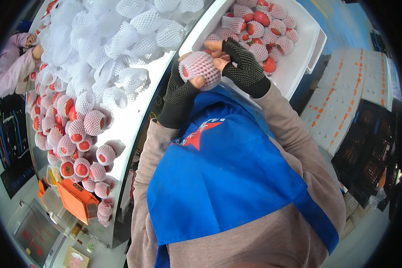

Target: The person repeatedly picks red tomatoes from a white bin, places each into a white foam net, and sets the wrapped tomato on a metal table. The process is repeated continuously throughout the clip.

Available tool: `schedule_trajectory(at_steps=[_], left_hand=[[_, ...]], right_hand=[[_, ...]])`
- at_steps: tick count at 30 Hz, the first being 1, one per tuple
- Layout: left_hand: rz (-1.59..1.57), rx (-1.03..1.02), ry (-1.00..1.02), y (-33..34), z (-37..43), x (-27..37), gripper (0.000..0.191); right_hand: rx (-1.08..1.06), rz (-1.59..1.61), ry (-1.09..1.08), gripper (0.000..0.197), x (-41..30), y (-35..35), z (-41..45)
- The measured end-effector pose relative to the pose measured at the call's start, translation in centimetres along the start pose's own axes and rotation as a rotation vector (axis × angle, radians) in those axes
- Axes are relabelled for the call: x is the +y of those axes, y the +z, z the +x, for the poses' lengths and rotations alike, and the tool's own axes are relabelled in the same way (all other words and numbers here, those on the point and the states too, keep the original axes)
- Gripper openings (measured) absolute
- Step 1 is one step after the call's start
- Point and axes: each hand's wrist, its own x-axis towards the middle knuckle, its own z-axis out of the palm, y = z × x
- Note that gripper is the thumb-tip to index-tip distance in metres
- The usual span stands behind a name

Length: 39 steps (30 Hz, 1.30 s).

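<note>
A red tomato in a white foam net sleeve (pixel 204 71) is in my left hand (pixel 181 92), its thumb across the near side of the net. My right hand (pixel 244 67) grips the right side of the same sleeve, thumb against the foam. Both hands wear black fingerless gloves with pale dots. Just beyond them stands a white foam box (pixel 293 78), where several tomatoes (pixel 261 17) lie, most of them in net sleeves. The bottom of the held tomato is hidden by my left palm.
To the left, a bright-topped table (pixel 137 97) bears a heap of empty foam net sleeves (pixel 97 37) and many netted tomatoes (pixel 67 144). An orange basket (pixel 75 201) is by its near corner. Across it reaches another person's sleeve (pixel 15 72). Stacked white boxes (pixel 341 83) and black crates (pixel 365 150) stand right.
</note>
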Motion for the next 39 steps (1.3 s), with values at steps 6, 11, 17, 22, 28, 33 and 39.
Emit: schedule_trajectory(at_steps=[6,11,17,22,28,33,39], left_hand=[[-0.279,-0.100,-0.274,-0.3,-1.9,1.2,0.085],[-0.350,-0.393,-0.320,-0.9,-2.7,1.6,0.095],[-0.256,-0.157,-0.115,-1.3,-4.0,1.0,0.087],[-0.454,0.098,-0.158,-1.0,-4.4,2.4,0.085],[0.045,0.236,0.140,-0.7,-4.0,3.0,0.086],[-0.271,0.141,-0.081,-1.1,-4.4,2.3,0.102],[-0.765,0.069,-0.082,-2.2,-5.2,2.2,0.103]], right_hand=[[-0.479,-0.291,-0.591,0.034,-1.4,-0.6,2.0],[-0.493,-0.215,-0.345,0.034,-2.7,-0.9,3.0],[-0.520,-0.114,0.056,0.028,-3.9,-0.6,3.5],[-0.525,0.072,-0.025,0.023,-3.6,1.1,3.9],[-0.283,0.337,0.150,0.025,-2.7,3.0,2.7],[-0.214,0.512,0.277,0.028,-1.8,3.6,2.7],[-0.265,1.108,0.435,0.023,-0.4,5.2,2.7]])
